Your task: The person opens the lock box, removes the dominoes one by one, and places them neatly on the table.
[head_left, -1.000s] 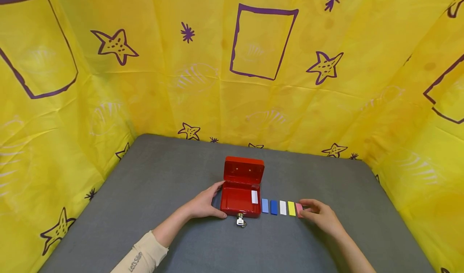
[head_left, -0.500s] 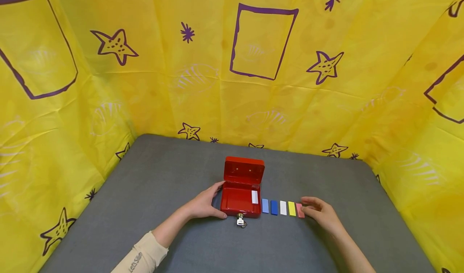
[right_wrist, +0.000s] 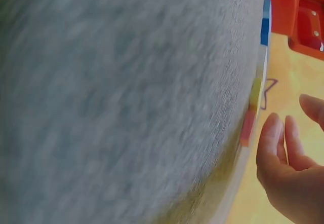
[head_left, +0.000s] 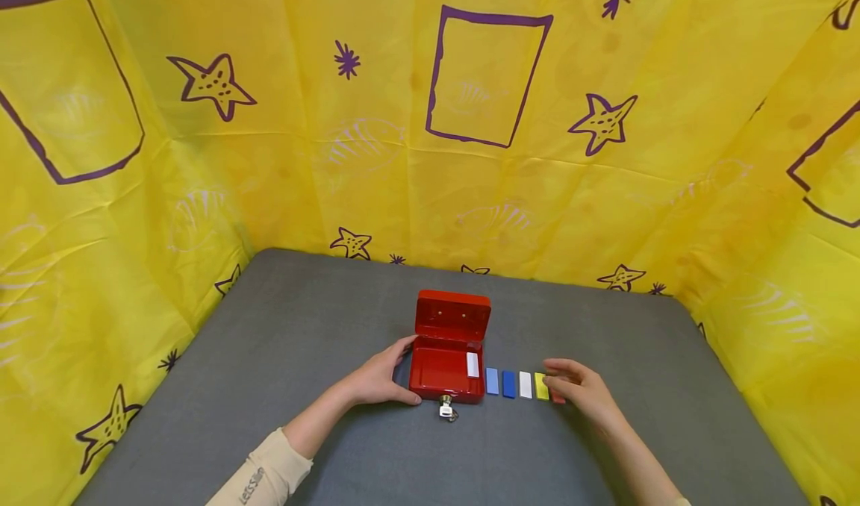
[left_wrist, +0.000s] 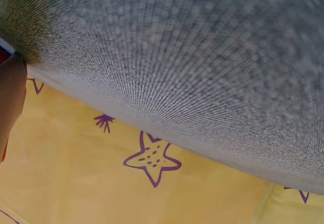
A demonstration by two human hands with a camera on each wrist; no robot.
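Observation:
My left hand [head_left: 379,378] holds the left side of a red cash box [head_left: 437,372], thumb at the front corner and fingers toward the back. The lid [head_left: 452,316] stands up, and a white block [head_left: 473,365] lies inside at the right. To the right of the box runs a row of blocks: light blue [head_left: 493,381], dark blue [head_left: 508,384], white [head_left: 525,385], yellow [head_left: 540,388] and pink [head_left: 558,398]. Over the row's right end is my right hand [head_left: 586,394], thumb and fingers apart with nothing between them in the right wrist view. It partly covers the pink block.
A key [head_left: 446,407] with a ring sits in the lock at the front of the box. The grey tabletop [head_left: 322,304] spreads around it. Yellow cloth [head_left: 376,185] with purple starfish drawings hangs behind and along both sides.
My right hand has let go of the pink block, backed off slightly, then moved left and up over the yellow block. My left hand and the box have not moved.

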